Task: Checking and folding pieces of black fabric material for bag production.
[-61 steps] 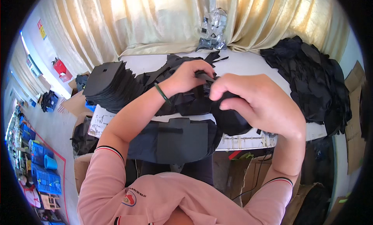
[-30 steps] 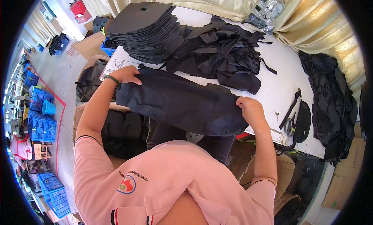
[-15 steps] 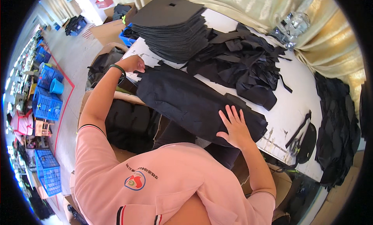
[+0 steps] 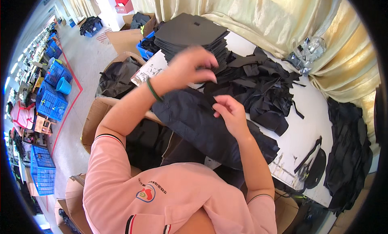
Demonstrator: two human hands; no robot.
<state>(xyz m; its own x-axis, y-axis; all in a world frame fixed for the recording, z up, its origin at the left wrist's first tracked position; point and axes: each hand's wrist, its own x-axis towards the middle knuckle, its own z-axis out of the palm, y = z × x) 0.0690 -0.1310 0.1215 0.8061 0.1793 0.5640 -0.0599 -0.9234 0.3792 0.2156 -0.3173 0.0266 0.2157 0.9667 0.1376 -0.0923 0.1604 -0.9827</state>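
Note:
A long stack of black fabric pieces (image 4: 190,118) lies along the table's near edge, in front of me. Above its far edge my right hand (image 4: 233,114) is closed in a pinch, with the corner of a small black fabric piece (image 4: 211,99) at its thumb and fingertip. My left hand (image 4: 194,68), blurred by motion, is raised over the table just beyond the stack. Its thumb and fingers are apart, and nothing shows between them. Part of the stack's far side is hidden behind my left wrist.
Dark flat panels (image 4: 190,29) are piled at the back left of the white table (image 4: 303,129). A loose heap of black strips (image 4: 262,88) lies to their right. Scissors and a black pouch (image 4: 316,169) rest near the right edge. Cardboard boxes (image 4: 95,122) stand to my left.
My left hand has left the stack's left end and moved right, over the table. My right hand has lifted off the stack's right part, moved left, and closed from spread fingers to a pinch.

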